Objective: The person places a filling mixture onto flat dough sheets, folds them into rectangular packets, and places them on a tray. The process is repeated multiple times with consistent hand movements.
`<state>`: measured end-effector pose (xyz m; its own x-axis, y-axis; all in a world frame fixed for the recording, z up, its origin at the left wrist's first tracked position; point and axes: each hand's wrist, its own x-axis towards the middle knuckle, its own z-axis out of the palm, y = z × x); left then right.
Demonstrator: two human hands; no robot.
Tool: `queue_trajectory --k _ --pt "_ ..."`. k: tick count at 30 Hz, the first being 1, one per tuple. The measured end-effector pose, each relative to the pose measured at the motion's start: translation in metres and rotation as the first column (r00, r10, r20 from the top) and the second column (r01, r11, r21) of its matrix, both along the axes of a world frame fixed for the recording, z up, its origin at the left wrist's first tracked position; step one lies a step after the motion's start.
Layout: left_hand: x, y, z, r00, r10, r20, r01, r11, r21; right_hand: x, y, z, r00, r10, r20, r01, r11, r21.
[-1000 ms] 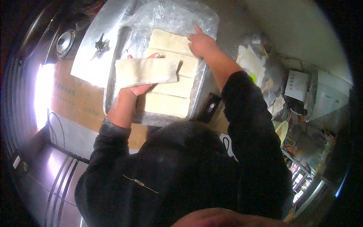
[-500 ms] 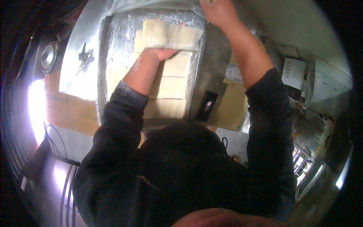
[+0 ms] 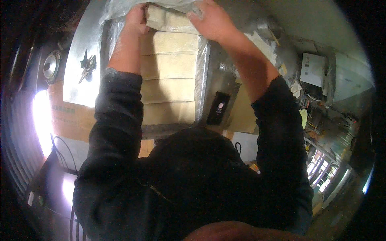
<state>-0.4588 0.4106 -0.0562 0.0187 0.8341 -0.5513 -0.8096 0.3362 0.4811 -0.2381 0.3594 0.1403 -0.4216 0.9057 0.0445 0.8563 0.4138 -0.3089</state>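
At twelve o'clock, the left hand (image 3: pixel 138 18) grips a cream slab (image 3: pixel 171 20), the right hand (image 3: pixel 213 20) pinches plastic film (image 3: pixel 120 9); nine-o'clock cardboard (image 3: pixel 72 125) bears printing.

Both arms reach forward, forearms bare below dark sleeves (image 3: pixel 118 100). The left grip (image 3: pixel 138 18) points nearly straight ahead; the right grip (image 3: pixel 212 22) angles inward, thumb toward the left, fingers partly hidden.

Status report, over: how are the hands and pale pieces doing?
Left hand at left end of far piece; right hand at its right. Four nearer pieces lined up. Plastic film along far edge.
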Motion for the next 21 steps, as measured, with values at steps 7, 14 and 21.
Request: queue_trajectory --k 7,14,21 --pt "-0.015 -0.088 0.043 -0.121 0.054 -0.991 0.264 0.964 0.021 0.026 -0.097 -0.021 0.977 0.215 0.004 -0.214 0.976 -0.022" --pt "0.038 -0.259 0.042 -0.48 0.212 -0.851 0.609 0.779 -0.149 0.173 -0.262 -0.058 0.986 0.051 -0.161 -0.123 0.866 -0.485" --pt "0.07 -0.372 0.074 -0.513 0.094 -0.853 0.62 0.727 -0.294 0.288 -0.419 -0.081 0.893 -0.415 -0.173 0.272 0.806 -0.526"
